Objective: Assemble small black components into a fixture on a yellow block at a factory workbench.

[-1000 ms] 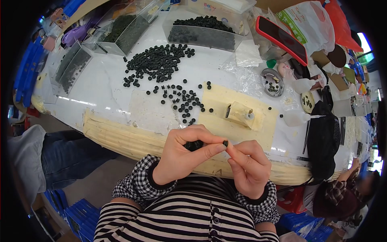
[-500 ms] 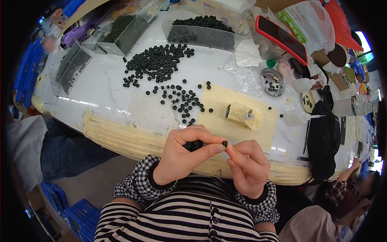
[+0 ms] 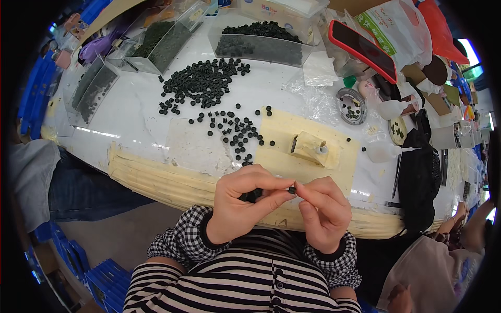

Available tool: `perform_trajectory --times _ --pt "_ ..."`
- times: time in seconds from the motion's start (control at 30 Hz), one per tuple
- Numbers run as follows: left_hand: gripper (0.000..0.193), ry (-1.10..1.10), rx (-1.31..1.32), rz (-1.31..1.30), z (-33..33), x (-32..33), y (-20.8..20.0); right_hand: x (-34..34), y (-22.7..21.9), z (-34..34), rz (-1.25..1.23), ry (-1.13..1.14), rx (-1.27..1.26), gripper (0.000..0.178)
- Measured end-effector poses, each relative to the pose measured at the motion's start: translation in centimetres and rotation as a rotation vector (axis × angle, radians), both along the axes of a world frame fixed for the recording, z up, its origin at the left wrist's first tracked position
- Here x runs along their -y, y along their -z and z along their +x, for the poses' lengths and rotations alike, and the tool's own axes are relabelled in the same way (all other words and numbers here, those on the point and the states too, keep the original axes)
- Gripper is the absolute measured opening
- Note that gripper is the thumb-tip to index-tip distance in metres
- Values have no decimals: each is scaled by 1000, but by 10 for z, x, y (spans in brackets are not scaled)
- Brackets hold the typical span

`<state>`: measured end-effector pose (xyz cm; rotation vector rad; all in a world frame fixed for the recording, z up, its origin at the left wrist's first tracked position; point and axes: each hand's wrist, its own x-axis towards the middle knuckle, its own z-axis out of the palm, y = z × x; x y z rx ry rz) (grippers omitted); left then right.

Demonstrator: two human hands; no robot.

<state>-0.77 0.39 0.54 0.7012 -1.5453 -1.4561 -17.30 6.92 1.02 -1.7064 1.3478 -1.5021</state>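
Near the table's front edge, my left hand [image 3: 237, 201] pinches a small black round part [image 3: 291, 190] between thumb and forefinger. More black parts [image 3: 253, 195] show in the hollow of that hand, under the curled fingers. My right hand [image 3: 326, 208] is closed, its forefinger tip against the pinched part; whether its thumb holds anything is hidden. Just beyond the hands lie scattered loose black parts [image 3: 242, 138], some on edge and looking spool-shaped. Farther back is a dense pile of the same parts [image 3: 201, 83].
Clear bins of black parts [image 3: 261, 49] stand at the back. A taped block with a short tube [image 3: 313, 148] sits right of the scatter. A red-cased phone [image 3: 362, 49], squeeze bottle [image 3: 383, 152], round dish [image 3: 352, 106] and black cloth [image 3: 419, 188] lie right. People sit at both sides.
The pinched part has tipped a little and sits slightly lower between my fingertips. My right forefinger now lies against its upper side. The person at the lower right has moved.
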Motion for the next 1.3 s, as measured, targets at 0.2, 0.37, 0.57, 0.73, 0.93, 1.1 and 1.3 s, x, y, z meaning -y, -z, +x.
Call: perform_trajectory --times 0.2,0.37,0.57,0.73,0.93,1.1,1.3 --pt "23 -42 -1 -49 -1 0 3 0 2 1 -7 10 -25 34" --pt "22 -45 -3 -48 0 0 2 0 1 2 1 10 -27 34" --pt "23 -37 7 -33 0 0 2 1 1 2 -2 8 -25 35" --pt "23 -34 30 -14 1 0 0 0 1 2 -3 7 -28 35" --pt "26 -43 49 -94 0 2 1 1 1 2 -32 17 -58 34" --pt "25 -34 79 -104 0 3 -1 2 2 3 -93 52 -140 33" --pt "25 -25 81 -103 1 3 -2 3 1 4 -115 62 -165 33"
